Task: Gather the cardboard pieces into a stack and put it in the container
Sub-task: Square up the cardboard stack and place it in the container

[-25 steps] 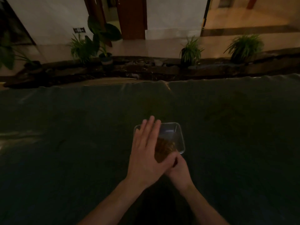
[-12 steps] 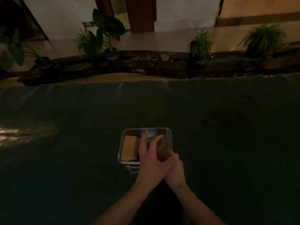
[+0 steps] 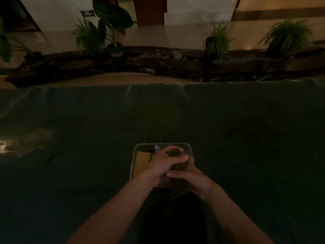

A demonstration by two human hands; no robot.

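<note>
A clear rectangular container (image 3: 140, 147) sits on the dark cloth in front of me. A tan cardboard piece (image 3: 141, 162) lies flat in its left half. Both hands clasp a thick stack of cardboard pieces (image 3: 177, 185), seen edge-on, over the container's right half. My left hand (image 3: 161, 163) wraps the stack's left and far side. My right hand (image 3: 189, 175) closes over its near right side. The stack's near end pokes out past the container's front rim.
A dark green cloth (image 3: 70, 138) covers the whole table; its far edge (image 3: 158, 85) runs across the view. Beyond it lie a rock border and potted plants (image 3: 218, 41). Light is dim.
My left hand was flat and open over the container; it has curled around the stack. My right hand has come up to grip the stack too. The view has shifted.
</note>
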